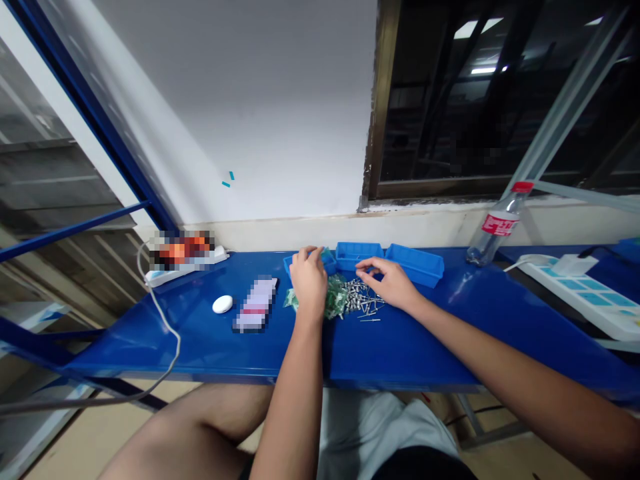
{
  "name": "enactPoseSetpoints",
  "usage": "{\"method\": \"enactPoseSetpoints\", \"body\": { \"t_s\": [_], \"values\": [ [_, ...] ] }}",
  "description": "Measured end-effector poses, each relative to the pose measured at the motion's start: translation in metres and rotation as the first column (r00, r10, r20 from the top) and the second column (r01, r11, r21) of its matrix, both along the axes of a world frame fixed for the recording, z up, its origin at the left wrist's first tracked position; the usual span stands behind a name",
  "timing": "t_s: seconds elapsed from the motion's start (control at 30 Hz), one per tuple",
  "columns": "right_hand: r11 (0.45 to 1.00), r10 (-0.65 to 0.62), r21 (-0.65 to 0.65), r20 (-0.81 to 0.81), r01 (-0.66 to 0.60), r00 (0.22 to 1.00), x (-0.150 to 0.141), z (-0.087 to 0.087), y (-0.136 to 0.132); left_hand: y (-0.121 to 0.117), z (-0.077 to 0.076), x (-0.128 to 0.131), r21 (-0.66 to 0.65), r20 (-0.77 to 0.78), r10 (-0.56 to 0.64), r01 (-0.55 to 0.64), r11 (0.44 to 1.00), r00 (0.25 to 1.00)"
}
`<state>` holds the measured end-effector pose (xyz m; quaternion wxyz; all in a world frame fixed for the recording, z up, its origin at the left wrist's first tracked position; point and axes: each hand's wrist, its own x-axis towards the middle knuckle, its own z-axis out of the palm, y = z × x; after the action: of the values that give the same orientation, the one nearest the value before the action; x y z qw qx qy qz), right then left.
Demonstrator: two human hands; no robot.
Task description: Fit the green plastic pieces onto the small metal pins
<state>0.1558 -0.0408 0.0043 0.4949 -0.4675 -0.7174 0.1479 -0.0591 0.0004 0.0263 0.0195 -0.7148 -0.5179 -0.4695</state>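
Bench (400,353): blue, glossy, set against a pale wall (280,100); window (450,127) at right.

Packets (334,303): green, clear-looking, one heap, mid-bench, partly behind the left wrist.

Pins (356,298): silver, many, loose pile touching the packets on their right; one lies apart at the near edge of the pile.

Bins, three, blue, in a row behind the heaps. Left bin (287,264): largely hidden by the left hand, some green showing inside. Middle bin (345,262): just beyond the pins. Right bin (423,273): set at an angle, next to the middle one.

Left hand (309,277): above the left bin and packets; fingers bent, tips partly hidden; cannot tell whether they grasp anything.

Right hand (387,280): over the right side of the pins, before the bins; thumb and forefinger curved toward each other; cannot tell whether a pin is between them.

Phone (256,307): pixelated, left of the packets. Oval case (223,304): white, beside the phone.

Power strips, two: left strip (200,263), right strip (585,287). Bottle (500,227): clear, red cap, back right.
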Motion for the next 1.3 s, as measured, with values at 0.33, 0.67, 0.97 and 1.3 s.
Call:
{"method": "enactPoseSetpoints", "body": {
  "t_s": [0.33,0.67,0.97,1.3],
  "values": [
    [0.986,0.119,0.056,0.427,-0.157,0.896,0.007,-0.019,0.013,-0.002,-0.012,0.006,-0.114,-0.148,0.136,-0.153,0.982,0.980],
    [0.994,0.069,0.050,0.455,-0.102,0.888,0.005,-0.019,0.021,-0.006,-0.008,0.009,-0.034,-0.083,0.118,-0.122,0.992,0.989],
    [0.997,0.046,0.023,0.501,-0.067,0.864,0.003,-0.015,0.019,-0.013,-0.001,0.022,-0.006,-0.126,-0.209,0.210,0.978,0.970],
    [0.997,0.056,0.015,0.455,-0.071,0.888,0.002,-0.012,0.021,-0.011,-0.005,0.025,-0.034,-0.125,-0.278,0.276,0.961,0.952]
  ]
}}
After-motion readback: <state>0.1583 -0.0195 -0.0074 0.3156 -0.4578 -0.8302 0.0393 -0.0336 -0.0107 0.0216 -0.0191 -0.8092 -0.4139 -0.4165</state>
